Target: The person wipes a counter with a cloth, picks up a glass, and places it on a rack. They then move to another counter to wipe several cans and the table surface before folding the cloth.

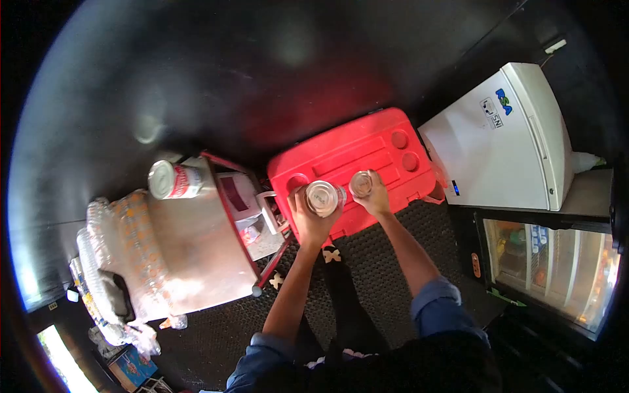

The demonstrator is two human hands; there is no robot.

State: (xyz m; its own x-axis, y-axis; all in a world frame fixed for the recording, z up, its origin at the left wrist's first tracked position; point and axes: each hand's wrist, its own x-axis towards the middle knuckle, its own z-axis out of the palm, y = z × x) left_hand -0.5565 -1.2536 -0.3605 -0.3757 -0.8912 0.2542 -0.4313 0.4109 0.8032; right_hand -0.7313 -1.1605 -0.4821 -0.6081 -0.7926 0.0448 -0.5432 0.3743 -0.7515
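Observation:
My left hand [310, 219] grips a metal can [322, 197], seen end-on, above the lid of a red cooler [386, 154]. My right hand [377, 200] holds a second can [361, 183] just to the right, the two cans almost touching. Both hands hover over the front left part of the cooler lid, near one of its round cup recesses. Both sleeves are blue and rolled up.
A white chest appliance [504, 137] stands right of the cooler, with a glass-door fridge [557, 268] of drinks below it. At left, a metal cart [190, 249] carries a red-and-white can [171, 180] and shrink-wrapped bottles [98, 262]. Black rubber matting [386, 275] covers the floor.

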